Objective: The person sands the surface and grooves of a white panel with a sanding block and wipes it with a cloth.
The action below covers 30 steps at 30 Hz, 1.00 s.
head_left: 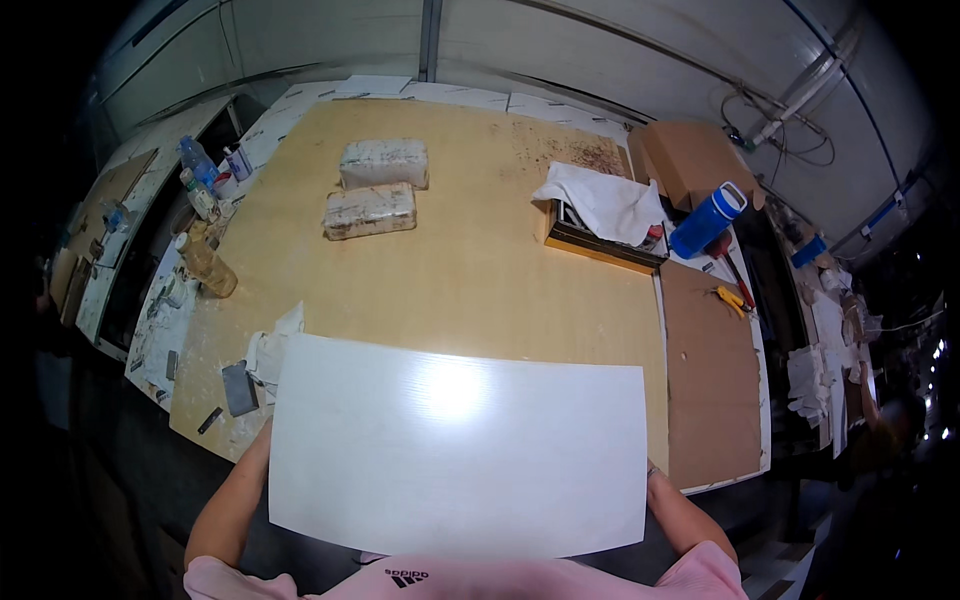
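A white rectangular panel [455, 460] with a glossy face spans the space in front of my body. Its far part overlaps the near edge of the wooden worktop [480, 290], and a bright patch of light reflects off it. My left hand [264, 434] grips the panel's left edge, and my right hand [653, 476] holds its right edge. Most of both hands, fingers included, is hidden behind the panel. Just beyond my left hand lie a grey sanding block [239, 389] and a crumpled white cloth [268, 355].
Two wrapped blocks [384, 163] sit toward the back. A box [605, 248] draped with a white towel [600, 200], a blue bottle [708, 220] and yellow-handled pliers [732, 300] are at right, by brown cardboard [712, 380]. Several bottles line the left, including a yellowish one [207, 268].
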Each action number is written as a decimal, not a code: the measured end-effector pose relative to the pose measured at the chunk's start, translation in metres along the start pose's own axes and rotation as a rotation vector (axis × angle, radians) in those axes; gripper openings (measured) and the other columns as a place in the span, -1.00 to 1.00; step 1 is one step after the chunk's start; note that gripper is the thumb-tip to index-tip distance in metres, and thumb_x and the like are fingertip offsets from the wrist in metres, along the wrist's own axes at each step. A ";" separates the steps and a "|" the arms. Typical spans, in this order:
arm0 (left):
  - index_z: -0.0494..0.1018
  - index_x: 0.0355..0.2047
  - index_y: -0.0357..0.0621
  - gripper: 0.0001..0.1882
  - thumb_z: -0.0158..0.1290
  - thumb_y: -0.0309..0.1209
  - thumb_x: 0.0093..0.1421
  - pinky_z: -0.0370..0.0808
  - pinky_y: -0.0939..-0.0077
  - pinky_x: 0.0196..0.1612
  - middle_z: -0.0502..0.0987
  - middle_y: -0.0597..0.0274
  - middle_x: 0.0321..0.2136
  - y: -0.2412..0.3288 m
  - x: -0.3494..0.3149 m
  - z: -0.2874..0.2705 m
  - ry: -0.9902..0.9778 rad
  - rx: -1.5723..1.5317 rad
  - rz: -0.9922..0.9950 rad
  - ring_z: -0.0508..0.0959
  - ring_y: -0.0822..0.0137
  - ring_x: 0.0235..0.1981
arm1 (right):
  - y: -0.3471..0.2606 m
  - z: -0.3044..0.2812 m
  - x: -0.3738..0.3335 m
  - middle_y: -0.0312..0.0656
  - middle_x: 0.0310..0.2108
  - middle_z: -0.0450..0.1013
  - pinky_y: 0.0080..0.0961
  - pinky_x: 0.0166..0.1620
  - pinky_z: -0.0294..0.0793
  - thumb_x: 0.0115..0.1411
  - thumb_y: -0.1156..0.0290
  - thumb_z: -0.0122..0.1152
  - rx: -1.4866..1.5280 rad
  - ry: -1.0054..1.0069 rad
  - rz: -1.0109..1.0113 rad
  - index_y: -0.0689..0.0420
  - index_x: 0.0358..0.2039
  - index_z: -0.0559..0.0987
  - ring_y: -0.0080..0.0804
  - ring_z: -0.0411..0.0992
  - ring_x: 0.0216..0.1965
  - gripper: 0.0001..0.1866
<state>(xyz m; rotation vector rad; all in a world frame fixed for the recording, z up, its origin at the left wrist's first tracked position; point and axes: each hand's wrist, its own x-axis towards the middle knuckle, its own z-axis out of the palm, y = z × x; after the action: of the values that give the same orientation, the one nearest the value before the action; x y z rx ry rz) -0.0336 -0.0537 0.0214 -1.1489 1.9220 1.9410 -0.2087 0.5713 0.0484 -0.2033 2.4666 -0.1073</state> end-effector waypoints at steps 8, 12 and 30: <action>0.57 -0.11 -0.36 -0.55 -0.05 -0.17 0.32 0.54 0.33 -0.29 0.61 0.16 -0.34 -0.019 -0.005 -0.017 -0.027 0.026 0.003 0.59 0.34 -0.36 | 0.047 -0.069 0.000 0.01 -0.44 0.61 -0.24 -0.14 0.56 0.34 0.05 0.01 -0.110 0.131 0.061 0.37 -0.40 0.64 -0.19 0.60 -0.33 -0.44; 0.58 -0.15 -0.36 -0.60 -0.06 -0.24 0.31 0.53 0.32 -0.33 0.61 0.18 -0.37 0.002 -0.026 -0.012 0.043 0.028 0.041 0.59 0.35 -0.40 | 0.050 -0.151 -0.049 -0.04 -0.42 0.63 -0.39 -0.19 0.58 0.35 -0.11 -0.02 0.568 0.391 0.212 0.23 -0.41 0.68 -0.37 0.62 -0.33 -0.38; 0.40 0.15 -0.34 -0.49 -0.09 -0.15 0.41 0.58 0.37 -0.06 0.57 0.12 -0.04 -0.117 -0.056 -0.051 -0.065 -0.427 0.190 0.60 0.26 -0.09 | 0.063 0.121 -0.049 -0.27 -0.01 0.51 -0.51 0.00 0.52 0.50 -0.04 -0.29 1.845 -0.046 -0.348 0.19 0.10 0.50 -0.50 0.48 -0.01 -0.42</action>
<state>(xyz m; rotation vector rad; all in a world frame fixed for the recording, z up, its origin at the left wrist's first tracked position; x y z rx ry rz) 0.0964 -0.0618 -0.0279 -1.0042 1.6833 2.5461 -0.1037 0.6384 -0.0246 0.1919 1.3646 -2.2073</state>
